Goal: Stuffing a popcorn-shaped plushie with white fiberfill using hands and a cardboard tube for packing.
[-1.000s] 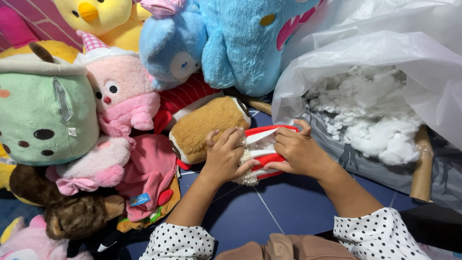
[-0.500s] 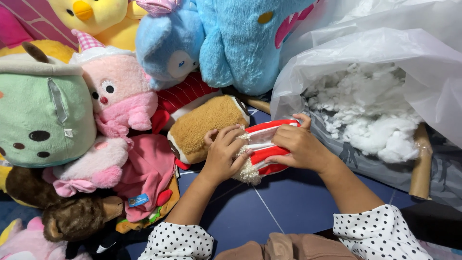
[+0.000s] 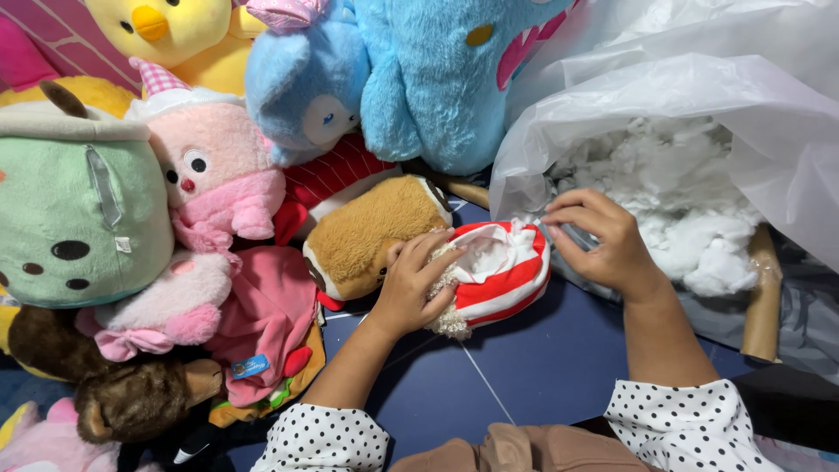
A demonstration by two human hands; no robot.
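Your left hand clamps the red-and-white striped plush shell, tilting its opening up so the stuffing inside shows. Your right hand pinches white fibrefill at the mouth of the clear plastic bag just beside it. Brown plush touches the shell; blue floor lies underneath.

Clear plastic bag – right (stuffing inside), blue tag – pink plush

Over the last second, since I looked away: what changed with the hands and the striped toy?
The right hand left the red-and-white striped toy and moved toward the bag of white stuffing. The left hand still grips the toy; the plush pile stayed put.
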